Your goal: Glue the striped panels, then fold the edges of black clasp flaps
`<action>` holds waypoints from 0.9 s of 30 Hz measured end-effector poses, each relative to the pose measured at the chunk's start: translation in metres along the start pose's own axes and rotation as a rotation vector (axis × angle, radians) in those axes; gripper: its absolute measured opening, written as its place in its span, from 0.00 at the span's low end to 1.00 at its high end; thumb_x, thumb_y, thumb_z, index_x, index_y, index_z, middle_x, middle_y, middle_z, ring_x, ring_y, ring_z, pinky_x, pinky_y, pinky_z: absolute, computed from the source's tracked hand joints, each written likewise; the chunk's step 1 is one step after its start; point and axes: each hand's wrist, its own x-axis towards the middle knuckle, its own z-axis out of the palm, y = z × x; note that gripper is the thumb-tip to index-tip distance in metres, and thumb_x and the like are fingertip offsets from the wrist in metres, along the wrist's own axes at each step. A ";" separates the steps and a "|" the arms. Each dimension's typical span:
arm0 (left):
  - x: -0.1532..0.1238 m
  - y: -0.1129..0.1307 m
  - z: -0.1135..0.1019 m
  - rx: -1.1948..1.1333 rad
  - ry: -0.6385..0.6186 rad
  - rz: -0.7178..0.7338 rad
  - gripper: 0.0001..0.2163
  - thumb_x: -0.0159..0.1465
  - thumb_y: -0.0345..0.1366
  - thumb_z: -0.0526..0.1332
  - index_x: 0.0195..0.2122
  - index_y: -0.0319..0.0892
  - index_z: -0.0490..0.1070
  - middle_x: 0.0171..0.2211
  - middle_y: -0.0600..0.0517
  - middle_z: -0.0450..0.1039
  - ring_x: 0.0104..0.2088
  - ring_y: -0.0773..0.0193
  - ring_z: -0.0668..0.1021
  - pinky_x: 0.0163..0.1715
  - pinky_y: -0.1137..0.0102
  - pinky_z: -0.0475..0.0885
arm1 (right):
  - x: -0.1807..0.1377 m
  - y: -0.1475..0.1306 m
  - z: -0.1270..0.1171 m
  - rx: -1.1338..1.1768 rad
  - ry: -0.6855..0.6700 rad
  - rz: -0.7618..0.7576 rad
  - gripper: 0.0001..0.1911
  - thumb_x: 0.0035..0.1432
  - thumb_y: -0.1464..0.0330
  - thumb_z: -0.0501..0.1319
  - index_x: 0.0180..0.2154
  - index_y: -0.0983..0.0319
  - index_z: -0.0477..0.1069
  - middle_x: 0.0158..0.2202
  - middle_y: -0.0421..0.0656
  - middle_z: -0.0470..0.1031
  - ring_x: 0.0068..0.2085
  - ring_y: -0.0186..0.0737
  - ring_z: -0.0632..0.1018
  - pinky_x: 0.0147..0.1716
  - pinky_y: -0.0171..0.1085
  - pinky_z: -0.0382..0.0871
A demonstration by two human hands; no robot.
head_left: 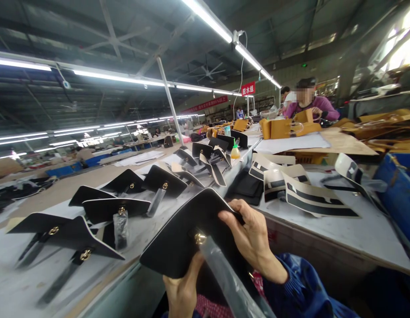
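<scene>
In front of me I hold up a black leather bag panel (171, 234) with a pale cut edge and a gold-coloured ring fitting. From the fitting hangs a strap (227, 278) wrapped in clear plastic. My left hand (183, 289) grips the panel's lower edge, thumb on the black face and fingers hidden behind. On the upper right edge, my right hand (253, 238) pinches it between thumb and fingers. Similar black panels (117, 210) with gold fittings and wrapped straps lie across the table on the left.
Cream-backed pieces with black strips (317, 194) lie on the right-hand table. A small bottle with a green nozzle (235, 151) stands beyond the panels. Tan bag parts (277, 128) and a co-worker in purple (324, 107) are farther back. A blue bin (398, 185) stands at right.
</scene>
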 end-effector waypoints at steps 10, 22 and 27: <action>-0.007 -0.003 0.006 -0.247 0.049 -0.066 0.09 0.65 0.32 0.63 0.33 0.45 0.83 0.30 0.51 0.84 0.30 0.58 0.85 0.36 0.68 0.82 | 0.002 0.008 -0.002 0.416 -0.260 0.384 0.25 0.61 0.47 0.59 0.25 0.61 0.66 0.20 0.34 0.61 0.21 0.29 0.61 0.19 0.30 0.56; -0.029 -0.007 0.011 -0.315 0.010 -0.168 0.10 0.65 0.33 0.61 0.40 0.50 0.83 0.35 0.51 0.84 0.33 0.58 0.85 0.32 0.69 0.82 | 0.016 -0.013 -0.003 -0.319 -0.109 -0.440 0.10 0.68 0.62 0.57 0.34 0.60 0.65 0.23 0.37 0.69 0.22 0.31 0.71 0.22 0.31 0.62; -0.028 -0.010 0.009 -0.313 -0.056 -0.186 0.07 0.63 0.36 0.65 0.32 0.47 0.84 0.27 0.50 0.83 0.27 0.58 0.83 0.29 0.70 0.81 | 0.020 -0.013 -0.004 -0.223 -0.163 -0.273 0.15 0.70 0.62 0.54 0.29 0.58 0.59 0.21 0.33 0.60 0.19 0.28 0.61 0.19 0.30 0.55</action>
